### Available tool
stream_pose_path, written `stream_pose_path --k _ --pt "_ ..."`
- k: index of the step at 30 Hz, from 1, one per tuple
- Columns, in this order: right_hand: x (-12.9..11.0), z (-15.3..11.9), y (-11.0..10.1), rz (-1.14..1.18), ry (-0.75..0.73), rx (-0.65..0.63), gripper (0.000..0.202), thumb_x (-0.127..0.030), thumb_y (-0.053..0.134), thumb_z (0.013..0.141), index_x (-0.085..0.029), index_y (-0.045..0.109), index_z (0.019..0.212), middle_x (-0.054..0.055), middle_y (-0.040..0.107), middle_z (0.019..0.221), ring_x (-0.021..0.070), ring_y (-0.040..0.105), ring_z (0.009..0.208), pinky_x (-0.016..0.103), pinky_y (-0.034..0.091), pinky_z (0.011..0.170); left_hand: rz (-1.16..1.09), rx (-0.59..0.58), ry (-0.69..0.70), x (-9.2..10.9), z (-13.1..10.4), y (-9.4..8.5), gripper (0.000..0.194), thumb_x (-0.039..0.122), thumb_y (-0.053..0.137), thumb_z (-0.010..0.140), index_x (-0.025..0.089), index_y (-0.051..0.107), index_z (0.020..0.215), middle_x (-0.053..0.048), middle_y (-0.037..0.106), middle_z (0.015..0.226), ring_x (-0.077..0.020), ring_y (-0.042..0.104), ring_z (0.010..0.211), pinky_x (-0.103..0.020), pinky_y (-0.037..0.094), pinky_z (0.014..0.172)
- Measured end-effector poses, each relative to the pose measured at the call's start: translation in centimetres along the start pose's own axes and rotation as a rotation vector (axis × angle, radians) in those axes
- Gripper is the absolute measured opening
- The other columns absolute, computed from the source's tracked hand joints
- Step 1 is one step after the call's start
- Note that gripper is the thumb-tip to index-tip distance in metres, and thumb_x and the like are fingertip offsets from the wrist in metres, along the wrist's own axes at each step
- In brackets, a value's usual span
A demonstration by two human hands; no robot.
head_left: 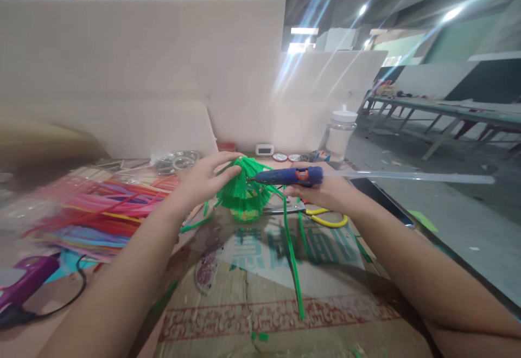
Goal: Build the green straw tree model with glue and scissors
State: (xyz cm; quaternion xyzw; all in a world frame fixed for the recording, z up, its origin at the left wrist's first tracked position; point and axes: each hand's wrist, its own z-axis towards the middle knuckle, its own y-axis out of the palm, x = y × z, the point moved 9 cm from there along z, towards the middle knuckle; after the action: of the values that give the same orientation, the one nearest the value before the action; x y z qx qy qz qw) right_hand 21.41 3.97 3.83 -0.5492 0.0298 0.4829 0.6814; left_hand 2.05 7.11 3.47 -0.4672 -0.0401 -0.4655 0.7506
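A green cone-shaped craft piece [243, 184], built of fuzzy strips, stands at the middle of the work surface. My left hand [214, 176] grips its left side, the thumb and fingers bent over the upper part. In my right hand [315, 187] is a blue glue gun [280, 177], its nozzle pointing left and touching or nearly touching the green piece. A long clear glue stick [415, 176] juts from the gun's back end to the right. One green pipe cleaner [291, 255] trails from the piece down toward me.
Yellow-handled scissors [326, 218] lie behind the hanging strip. Colourful pipe cleaners [122, 200] are heaped at left, near a purple tool [28, 282] with a black cord. A lidded plastic bottle [341, 133], a small digital clock [264, 149] and a dark phone-like slab [380, 200] stand or lie around.
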Motion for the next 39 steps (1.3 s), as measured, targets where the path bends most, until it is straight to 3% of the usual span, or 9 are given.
stream_pose_path --k 13,21,28,39 --pt "-0.1 -0.1 0.4 -0.088 -0.006 -0.040 0.032 -0.050 0.071 0.078 -0.019 0.063 0.080 0.000 0.062 0.071 0.0144 0.051 0.064 0.026 0.037 0.058 -0.006 -0.005 -0.027 0.0 0.0 0.0 0.046 0.052 0.052 0.090 0.019 0.066 0.120 -0.008 0.068 0.123 -0.0257 0.061 0.115 -0.039 0.045 0.104" --pt "0.3 -0.1 0.7 -0.109 0.025 -0.055 0.035 -0.054 0.069 0.078 -0.020 0.065 0.084 0.002 0.062 0.071 0.0178 0.056 0.067 0.029 0.041 0.062 -0.017 -0.012 -0.028 0.2 -0.1 0.1 0.046 0.050 0.052 0.091 0.017 0.066 0.120 -0.009 0.068 0.123 -0.0251 0.061 0.115 -0.038 0.045 0.103" --pt "-0.2 -0.1 1.0 -0.024 -0.028 -0.092 0.033 -0.048 0.068 0.081 -0.023 0.067 0.103 0.005 0.069 0.091 0.0238 0.062 0.094 0.034 0.048 0.081 -0.007 -0.005 -0.071 -0.3 -0.1 0.0 0.048 0.051 0.053 0.089 0.018 0.065 0.122 -0.009 0.068 0.123 -0.0258 0.061 0.114 -0.039 0.046 0.102" --pt "0.0 -0.1 0.9 -0.046 -0.015 -0.066 0.032 -0.047 0.071 0.078 -0.023 0.069 0.099 0.004 0.070 0.086 0.0221 0.063 0.086 0.033 0.049 0.075 -0.025 -0.014 -0.073 -0.1 0.0 0.1 0.047 0.051 0.052 0.089 0.018 0.065 0.121 -0.009 0.067 0.123 -0.0258 0.061 0.114 -0.040 0.045 0.103"
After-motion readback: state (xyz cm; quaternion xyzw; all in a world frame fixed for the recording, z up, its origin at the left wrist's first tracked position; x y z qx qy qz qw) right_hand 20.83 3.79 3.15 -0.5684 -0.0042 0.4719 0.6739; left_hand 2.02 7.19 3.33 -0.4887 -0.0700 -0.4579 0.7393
